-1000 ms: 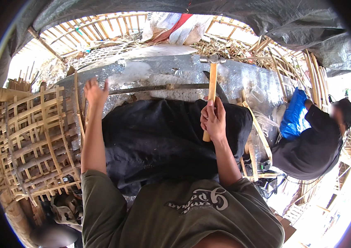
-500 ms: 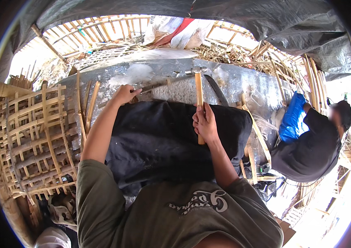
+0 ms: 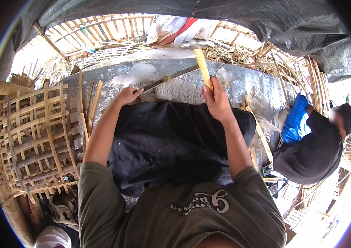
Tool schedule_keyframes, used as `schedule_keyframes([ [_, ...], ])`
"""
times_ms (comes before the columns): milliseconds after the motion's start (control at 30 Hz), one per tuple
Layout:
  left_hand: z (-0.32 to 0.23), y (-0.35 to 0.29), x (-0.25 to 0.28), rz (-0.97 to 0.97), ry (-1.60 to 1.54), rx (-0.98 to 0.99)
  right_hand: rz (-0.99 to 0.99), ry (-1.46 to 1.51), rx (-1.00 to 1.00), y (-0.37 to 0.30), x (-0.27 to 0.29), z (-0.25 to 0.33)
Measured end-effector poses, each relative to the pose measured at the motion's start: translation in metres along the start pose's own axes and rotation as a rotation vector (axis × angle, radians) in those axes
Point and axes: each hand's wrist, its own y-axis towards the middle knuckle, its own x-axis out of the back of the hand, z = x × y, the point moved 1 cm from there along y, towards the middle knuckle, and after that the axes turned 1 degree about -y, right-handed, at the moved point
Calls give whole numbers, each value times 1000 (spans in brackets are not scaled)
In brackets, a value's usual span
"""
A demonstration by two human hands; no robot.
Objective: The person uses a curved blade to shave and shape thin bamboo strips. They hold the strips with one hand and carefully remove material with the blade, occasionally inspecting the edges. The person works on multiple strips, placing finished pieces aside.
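Observation:
My left hand (image 3: 128, 96) is closed around the near end of a long, thin dark bar (image 3: 170, 77), which slants up to the right. I cannot tell whether it is metal or wood. Beneath the bar lies a pale, rough-faced block (image 3: 178, 91). My right hand (image 3: 217, 100) grips a hammer (image 3: 203, 66) by its yellow wooden handle. The slightly blurred hammer head is raised beyond the bar's far end. Black cloth (image 3: 167, 140) covers my lap, just below both hands.
A woven bamboo lattice (image 3: 35, 140) stands at the left. Silvery sheeting (image 3: 249, 76) spreads beyond the block, with bamboo strips (image 3: 95, 103) on either side of me. At the right, another person (image 3: 311, 153) in dark clothes sits beside a blue bag (image 3: 297, 120).
My right hand has lifted the hammer up and away from me, and its head is higher. The dark curved blade seen beside the hammer is now hidden. My left hand has barely moved.

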Motion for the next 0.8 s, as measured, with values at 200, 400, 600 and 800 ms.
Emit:
schedule_keyframes([
  [200, 2, 3, -4, 122, -76, 56, 178, -560, -62, 16, -32, -44],
  [400, 0, -1, -3, 152, -28, 67, -23, -315, 16, 7, -54, -1],
  [600, -8, -5, -1, 160, -33, 103, -176, -258, 22, 12, -43, 41],
  [800, -6, -1, -2, 127, 6, 67, 153, -613, -191, -3, -88, -50],
])
